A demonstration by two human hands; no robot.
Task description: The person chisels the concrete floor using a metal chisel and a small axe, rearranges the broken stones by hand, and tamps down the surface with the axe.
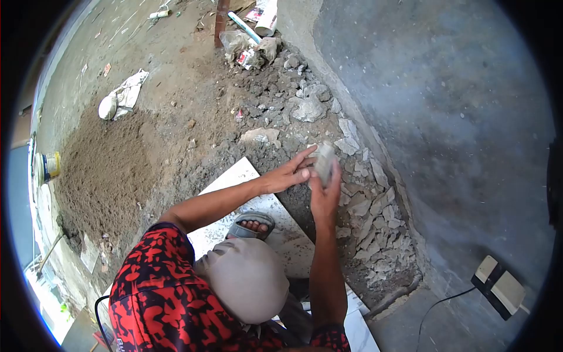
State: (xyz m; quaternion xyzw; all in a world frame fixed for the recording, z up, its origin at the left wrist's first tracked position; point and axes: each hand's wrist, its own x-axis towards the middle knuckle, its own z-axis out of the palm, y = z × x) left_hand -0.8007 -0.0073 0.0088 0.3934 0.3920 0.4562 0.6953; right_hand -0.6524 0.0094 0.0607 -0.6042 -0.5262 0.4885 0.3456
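Observation:
A grey chunk of rubble (324,161), blurred by motion, is between my two hands, above the broken ground. My right hand (327,190) has its fingers around the chunk's lower right side. My left hand (288,175) is at the chunk's left, with its fingers apart and the fingertips close to it; contact is unclear. Below my arms lies a white tile (237,176) sprinkled with dirt, and a sandalled foot (255,224) rests on it.
Broken concrete pieces (375,217) lie along the base of the grey wall (446,117). A sand heap (102,170) is at the left, beside a yellow-labelled bucket (50,166). Plastic litter (249,50) lies at the top. A cabled box (498,286) sits lower right.

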